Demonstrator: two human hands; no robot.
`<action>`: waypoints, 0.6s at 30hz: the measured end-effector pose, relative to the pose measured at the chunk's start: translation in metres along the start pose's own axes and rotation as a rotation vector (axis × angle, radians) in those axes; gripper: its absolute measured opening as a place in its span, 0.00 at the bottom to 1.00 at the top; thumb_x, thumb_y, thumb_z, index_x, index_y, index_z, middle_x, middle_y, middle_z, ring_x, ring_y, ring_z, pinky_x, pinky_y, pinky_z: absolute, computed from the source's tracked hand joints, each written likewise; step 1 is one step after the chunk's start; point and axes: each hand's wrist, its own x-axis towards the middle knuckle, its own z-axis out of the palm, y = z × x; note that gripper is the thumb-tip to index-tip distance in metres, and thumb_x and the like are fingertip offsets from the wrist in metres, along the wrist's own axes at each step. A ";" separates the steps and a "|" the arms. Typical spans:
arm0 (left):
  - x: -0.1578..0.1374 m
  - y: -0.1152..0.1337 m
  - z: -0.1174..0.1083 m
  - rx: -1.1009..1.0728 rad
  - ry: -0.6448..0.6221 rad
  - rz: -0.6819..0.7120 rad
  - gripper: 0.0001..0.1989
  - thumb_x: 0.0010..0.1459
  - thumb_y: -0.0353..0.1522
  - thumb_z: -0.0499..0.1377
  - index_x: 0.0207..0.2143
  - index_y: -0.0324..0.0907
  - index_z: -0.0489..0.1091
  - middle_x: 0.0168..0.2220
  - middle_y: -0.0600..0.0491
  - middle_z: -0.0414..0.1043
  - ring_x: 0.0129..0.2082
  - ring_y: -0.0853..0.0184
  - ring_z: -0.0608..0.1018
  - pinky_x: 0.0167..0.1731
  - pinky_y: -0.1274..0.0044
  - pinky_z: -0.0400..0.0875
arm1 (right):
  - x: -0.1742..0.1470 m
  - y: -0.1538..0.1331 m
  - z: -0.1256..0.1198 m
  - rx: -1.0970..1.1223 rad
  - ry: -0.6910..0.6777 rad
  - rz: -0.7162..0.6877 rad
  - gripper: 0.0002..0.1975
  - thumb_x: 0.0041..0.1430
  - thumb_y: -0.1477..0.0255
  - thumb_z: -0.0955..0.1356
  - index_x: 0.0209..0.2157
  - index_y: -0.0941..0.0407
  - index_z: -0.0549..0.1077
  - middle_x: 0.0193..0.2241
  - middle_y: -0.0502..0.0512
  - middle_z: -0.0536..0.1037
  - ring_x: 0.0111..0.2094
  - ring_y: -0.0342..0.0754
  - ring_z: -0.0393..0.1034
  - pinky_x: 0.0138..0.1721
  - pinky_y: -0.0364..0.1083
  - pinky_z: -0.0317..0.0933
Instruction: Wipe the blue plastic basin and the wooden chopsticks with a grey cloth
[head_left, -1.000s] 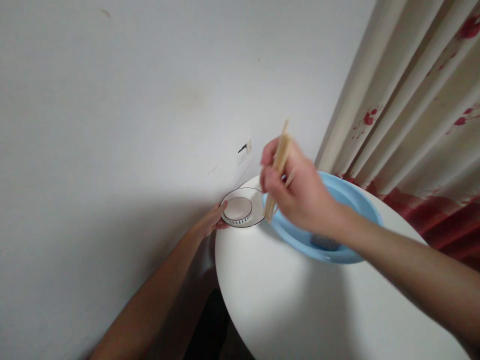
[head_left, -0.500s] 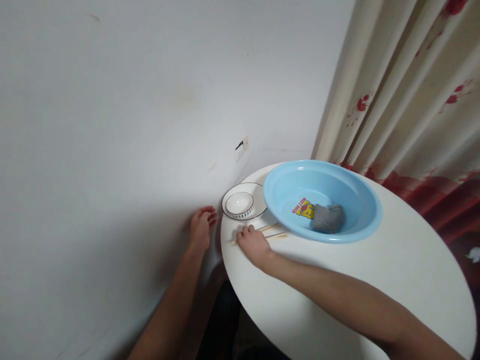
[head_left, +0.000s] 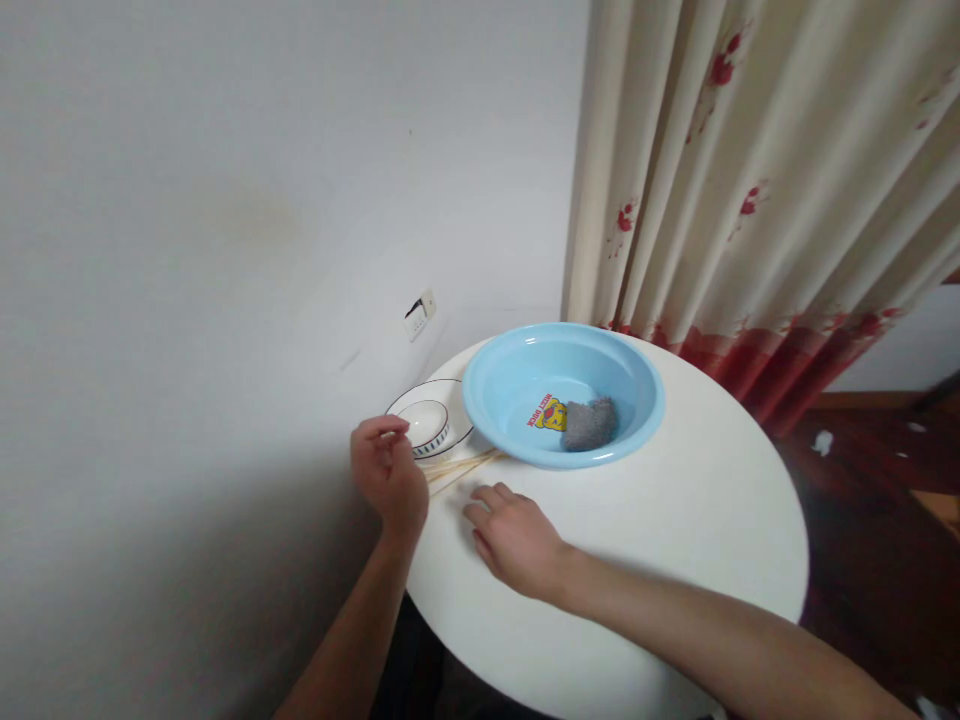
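Observation:
My left hand is raised beside the table's left edge, fingers loosely curled and apart, with nothing visible in it. It overlaps the near left side of a white bowl with a dark rim, which stands on a white plate. Several light wooden chopsticks lie in front of the plate; their left ends are partly covered by my left hand. Just on the near side of them, my right hand hovers low over or rests on the tabletop, its fingers bent, apart and holding nothing.
A light blue basin with a duck print stands right of the plate, a grey cloth lying inside. All this is on a round white table against a wall with a socket. A curtain hangs behind.
My right hand has come off the chopsticks and moved toward me. My left hand has risen from beside the table toward the bowl. The view has turned to the right.

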 end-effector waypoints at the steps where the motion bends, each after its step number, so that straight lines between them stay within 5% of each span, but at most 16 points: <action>1: -0.018 0.004 0.004 0.009 -0.040 0.030 0.05 0.55 0.26 0.58 0.34 0.45 0.69 0.35 0.53 0.70 0.37 0.63 0.73 0.39 0.72 0.70 | -0.023 0.015 -0.005 0.057 0.029 0.056 0.10 0.66 0.75 0.66 0.47 0.56 0.75 0.49 0.59 0.78 0.50 0.55 0.73 0.49 0.52 0.73; 3: -0.057 0.007 0.008 0.005 -0.086 0.045 0.05 0.59 0.29 0.58 0.31 0.46 0.64 0.35 0.52 0.68 0.39 0.62 0.74 0.44 0.68 0.72 | -0.072 0.052 -0.012 0.139 0.117 0.230 0.11 0.66 0.77 0.63 0.44 0.55 0.75 0.43 0.57 0.80 0.46 0.52 0.75 0.49 0.50 0.71; 4: -0.077 0.006 0.008 0.022 -0.212 0.046 0.06 0.61 0.31 0.56 0.31 0.47 0.63 0.35 0.51 0.68 0.39 0.61 0.74 0.43 0.66 0.73 | -0.096 0.072 -0.015 0.154 0.169 0.332 0.12 0.67 0.77 0.61 0.43 0.55 0.75 0.43 0.58 0.80 0.44 0.52 0.75 0.48 0.49 0.71; 7: -0.121 0.002 0.007 0.034 -0.855 0.145 0.09 0.65 0.31 0.52 0.34 0.47 0.69 0.34 0.48 0.74 0.39 0.59 0.77 0.43 0.64 0.76 | -0.152 0.127 -0.020 0.076 0.311 0.585 0.14 0.67 0.74 0.60 0.47 0.55 0.76 0.47 0.62 0.80 0.50 0.56 0.75 0.53 0.54 0.70; 9: -0.134 0.000 0.007 0.110 -1.213 0.211 0.13 0.66 0.30 0.53 0.47 0.47 0.75 0.49 0.46 0.79 0.53 0.57 0.78 0.55 0.61 0.74 | -0.172 0.149 -0.017 -0.041 0.350 0.654 0.19 0.68 0.73 0.60 0.55 0.57 0.74 0.55 0.66 0.77 0.57 0.60 0.72 0.60 0.58 0.65; 11: -0.138 -0.002 0.008 0.223 -1.423 0.287 0.22 0.66 0.33 0.56 0.62 0.50 0.70 0.66 0.48 0.69 0.67 0.55 0.69 0.66 0.58 0.65 | -0.180 0.157 -0.011 -0.166 0.332 0.715 0.25 0.70 0.68 0.60 0.65 0.56 0.67 0.66 0.67 0.69 0.67 0.64 0.62 0.65 0.64 0.59; 14: -0.137 -0.005 0.011 0.385 -1.533 0.357 0.32 0.67 0.39 0.58 0.71 0.57 0.58 0.75 0.52 0.53 0.75 0.51 0.56 0.72 0.50 0.53 | -0.176 0.153 0.000 -0.258 0.195 0.745 0.30 0.73 0.58 0.59 0.71 0.52 0.60 0.73 0.65 0.56 0.74 0.69 0.46 0.68 0.73 0.47; 18: -0.141 -0.008 0.007 0.496 -1.497 0.340 0.33 0.68 0.43 0.57 0.72 0.56 0.56 0.76 0.50 0.50 0.75 0.48 0.54 0.72 0.46 0.49 | -0.171 0.147 0.004 -0.276 0.096 0.738 0.32 0.74 0.55 0.58 0.73 0.53 0.58 0.75 0.68 0.52 0.75 0.70 0.43 0.68 0.75 0.43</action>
